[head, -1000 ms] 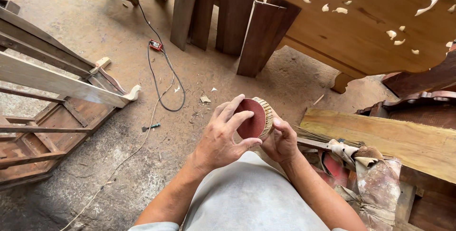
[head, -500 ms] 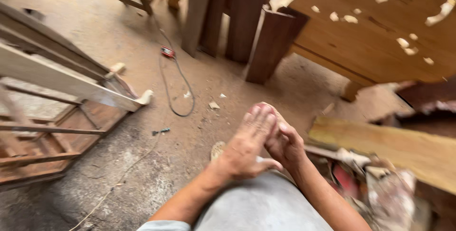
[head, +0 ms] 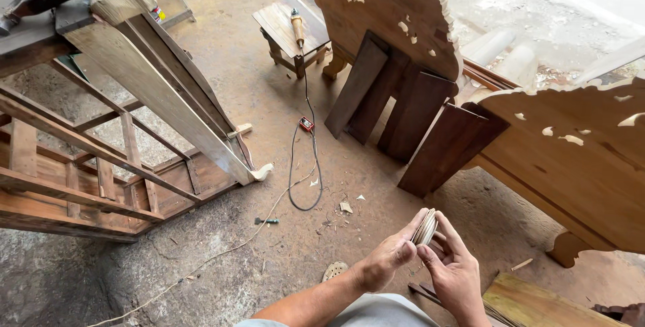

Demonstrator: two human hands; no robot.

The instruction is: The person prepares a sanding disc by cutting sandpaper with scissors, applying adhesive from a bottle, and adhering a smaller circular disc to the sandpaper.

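Head view: left hand [head: 388,260] and right hand [head: 451,270] pinch a round sanding disc [head: 425,227] edge-on between them, turned from its earlier face-up hold; a black cable [head: 304,179] lies beyond the hands.

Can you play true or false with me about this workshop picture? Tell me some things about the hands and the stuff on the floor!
1. Both hands hold a small round disc. True: the left hand and right hand pinch the disc between them, edge-on.
2. A tool lies on the small wooden stool. True: the tool rests on the stool.
3. The black cable is coiled around the person's wrist. False: the cable lies on the floor, away from the hands.
4. The dark boards lie flat on the floor. False: the boards lean upright against carved furniture.
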